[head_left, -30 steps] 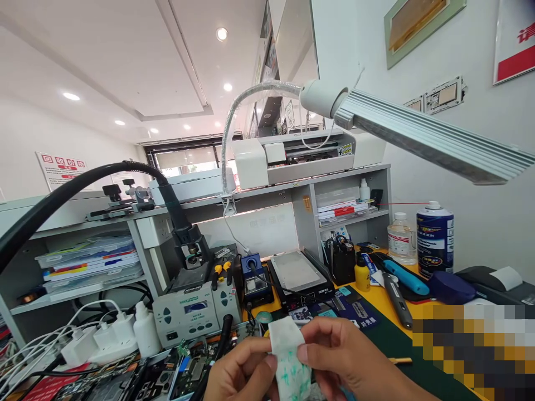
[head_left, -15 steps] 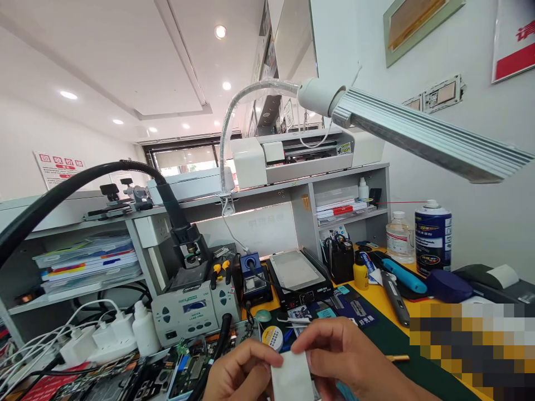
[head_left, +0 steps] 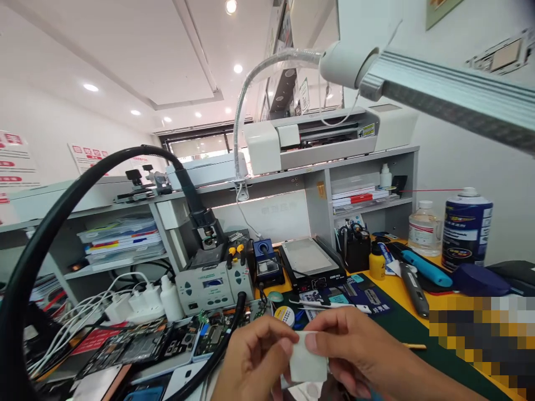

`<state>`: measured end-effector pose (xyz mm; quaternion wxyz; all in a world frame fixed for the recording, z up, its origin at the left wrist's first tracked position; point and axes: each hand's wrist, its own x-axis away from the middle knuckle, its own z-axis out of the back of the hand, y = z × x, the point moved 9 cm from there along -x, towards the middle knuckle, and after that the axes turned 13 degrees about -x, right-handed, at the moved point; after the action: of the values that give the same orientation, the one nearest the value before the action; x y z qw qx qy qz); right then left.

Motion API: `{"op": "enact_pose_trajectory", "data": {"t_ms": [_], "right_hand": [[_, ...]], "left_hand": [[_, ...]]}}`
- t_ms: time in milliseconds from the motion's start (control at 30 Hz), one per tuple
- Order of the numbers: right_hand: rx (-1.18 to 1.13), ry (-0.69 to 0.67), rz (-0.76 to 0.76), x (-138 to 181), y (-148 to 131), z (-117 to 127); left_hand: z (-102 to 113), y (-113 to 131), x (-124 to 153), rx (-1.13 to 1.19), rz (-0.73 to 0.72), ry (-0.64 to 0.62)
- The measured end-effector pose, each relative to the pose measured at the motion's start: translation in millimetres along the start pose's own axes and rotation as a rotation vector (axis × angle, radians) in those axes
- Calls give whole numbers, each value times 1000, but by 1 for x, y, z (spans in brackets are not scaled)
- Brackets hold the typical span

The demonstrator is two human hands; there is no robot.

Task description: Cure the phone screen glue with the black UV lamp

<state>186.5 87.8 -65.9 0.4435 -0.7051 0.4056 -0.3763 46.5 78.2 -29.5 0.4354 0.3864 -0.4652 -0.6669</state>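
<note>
Low in the middle of the view, both my hands pinch a small white folded wipe point(head_left: 307, 362). My left hand point(head_left: 254, 362) grips its left edge between thumb and fingers. My right hand point(head_left: 355, 351) holds its right edge with the thumb on top. The wipe hangs above the green work mat point(head_left: 401, 334), just in front of a round solder tin point(head_left: 285, 316) and tweezers point(head_left: 321, 305).
A soldering station point(head_left: 209, 287) with a thick black hose point(head_left: 62, 211), a blue iron stand point(head_left: 266, 263) and a heating plate point(head_left: 311, 262) stand behind. Circuit boards point(head_left: 137, 345) and chargers lie left. A spray can point(head_left: 466, 228), a clear bottle point(head_left: 424, 228) and a blue tool point(head_left: 426, 268) sit right. A lamp bar point(head_left: 451, 94) hangs overhead.
The wipe, earlier held upright with green marks showing, has been folded down to a small plain white square between my fingers. The view has shifted left and slightly down.
</note>
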Motion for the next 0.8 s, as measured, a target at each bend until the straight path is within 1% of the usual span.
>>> {"op": "enact_pose_trajectory", "data": {"t_ms": [100, 233, 333, 433, 633, 700, 800], "right_hand": [[29, -9, 48, 0, -8, 1], [36, 11, 101, 0, -17, 8], [35, 32, 122, -1, -18, 17], [38, 52, 150, -2, -21, 23], [48, 79, 146, 4, -31, 22], [50, 84, 138, 6, -32, 23], [47, 78, 132, 7, -31, 23]], "left_hand": [[9, 9, 0, -114, -9, 25], [37, 15, -3, -201, -10, 82], [60, 5, -5, -323, 57, 104], [75, -11, -4, -480, 116, 114], [81, -35, -1, -678, 182, 65], [86, -38, 1, -798, 216, 94], [100, -36, 9, -1022, 283, 180]]}}
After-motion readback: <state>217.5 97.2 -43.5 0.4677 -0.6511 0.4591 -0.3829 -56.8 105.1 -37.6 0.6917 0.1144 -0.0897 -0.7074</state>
